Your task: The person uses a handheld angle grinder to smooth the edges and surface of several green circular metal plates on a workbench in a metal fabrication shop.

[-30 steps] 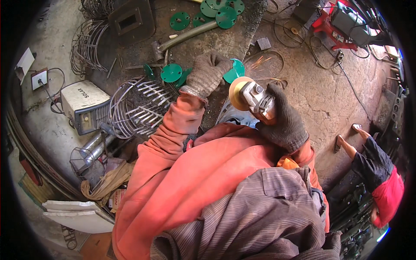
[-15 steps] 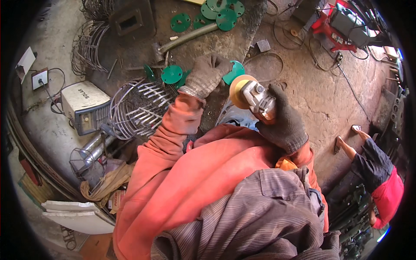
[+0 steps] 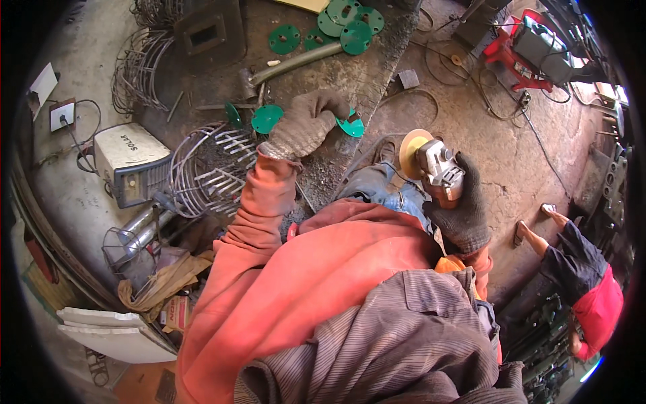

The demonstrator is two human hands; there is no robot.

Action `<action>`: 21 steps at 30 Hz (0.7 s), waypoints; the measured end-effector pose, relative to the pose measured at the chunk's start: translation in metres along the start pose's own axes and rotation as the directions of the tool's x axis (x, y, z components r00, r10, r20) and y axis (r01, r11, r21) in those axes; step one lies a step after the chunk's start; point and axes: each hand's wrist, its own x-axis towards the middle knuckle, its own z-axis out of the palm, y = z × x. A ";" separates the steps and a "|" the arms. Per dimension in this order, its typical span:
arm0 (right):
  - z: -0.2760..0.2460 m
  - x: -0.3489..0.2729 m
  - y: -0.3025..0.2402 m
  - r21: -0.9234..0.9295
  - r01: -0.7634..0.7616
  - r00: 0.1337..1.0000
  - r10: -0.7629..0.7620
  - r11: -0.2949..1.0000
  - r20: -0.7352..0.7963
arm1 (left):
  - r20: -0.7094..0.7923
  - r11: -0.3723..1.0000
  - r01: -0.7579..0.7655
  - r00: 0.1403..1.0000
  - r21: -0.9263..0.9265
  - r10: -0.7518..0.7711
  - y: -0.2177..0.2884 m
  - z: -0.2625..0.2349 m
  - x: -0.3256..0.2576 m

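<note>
Gloved in dark grey knit, my left hand (image 3: 304,122) is closed on the edge of a green round metal plate (image 3: 351,126), held over the dirty work surface. My right hand (image 3: 465,205), in a matching glove, grips an angle grinder (image 3: 441,170) by its body. A yellowish disc (image 3: 413,153) on the grinder stands apart from the plate, to its right. Just left of my left hand lies another green plate (image 3: 267,119) with small holes. I cannot tell whether the grinder's disc is spinning.
More green plates (image 3: 354,37) lie at the far side beside a hammer (image 3: 296,64). Bent metal rods (image 3: 208,168) and a pale boxy machine (image 3: 133,163) stand at left. A person in a red shirt (image 3: 597,306) is at right. Cables (image 3: 542,138) cross the floor.
My right hand has drawn the grinder away to the right and slightly nearer. The left hand has shifted a little left, and the plate it holds has tilted and moved lower.
</note>
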 end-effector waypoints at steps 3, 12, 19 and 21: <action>0.007 -0.001 -0.004 -0.078 0.010 1.000 -0.010 0.997 0.006 | -0.019 0.994 0.106 0.994 0.031 -0.105 0.019 0.002 -0.001; 0.021 0.000 -0.011 -0.183 0.081 0.993 -0.064 0.980 0.101 | 0.002 0.988 0.066 0.998 0.138 -0.067 0.022 0.015 0.003; 0.025 0.009 -0.016 -0.255 0.210 0.968 -0.163 0.944 0.194 | 0.066 0.943 -0.007 0.998 0.332 -0.015 0.012 0.025 0.005; 0.027 0.011 -0.021 -0.260 0.204 0.968 -0.154 0.944 0.199 | 0.076 0.943 -0.027 0.997 0.332 0.002 0.009 0.024 0.007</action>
